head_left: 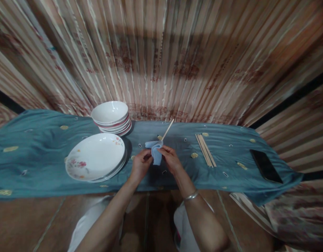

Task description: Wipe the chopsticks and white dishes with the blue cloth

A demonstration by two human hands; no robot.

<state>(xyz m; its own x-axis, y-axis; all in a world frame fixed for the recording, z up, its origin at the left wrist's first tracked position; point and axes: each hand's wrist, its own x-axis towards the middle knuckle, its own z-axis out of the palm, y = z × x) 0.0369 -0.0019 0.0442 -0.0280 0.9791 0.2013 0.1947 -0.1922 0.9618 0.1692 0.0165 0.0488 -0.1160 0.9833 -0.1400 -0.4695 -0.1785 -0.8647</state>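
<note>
A light blue cloth [156,156] is folded around the lower part of a pale wooden chopstick [167,129], whose upper end sticks out up and to the right. My right hand [172,159] pinches the cloth from the right side, by the chopstick. On the other side, my left hand [141,163] is closed with its fingertips at the cloth's left edge. Whether the left fingers also grip the chopstick's hidden end cannot be made out. Several more chopsticks [205,150] lie side by side on the tablecloth, right of my hands.
Left of my hands stands a stack of floral plates [95,157], with a stack of white bowls [110,112] behind it. A black phone [265,166] lies at the right end of the teal tablecloth [41,140]. Patterned curtains [161,63] hang behind the table.
</note>
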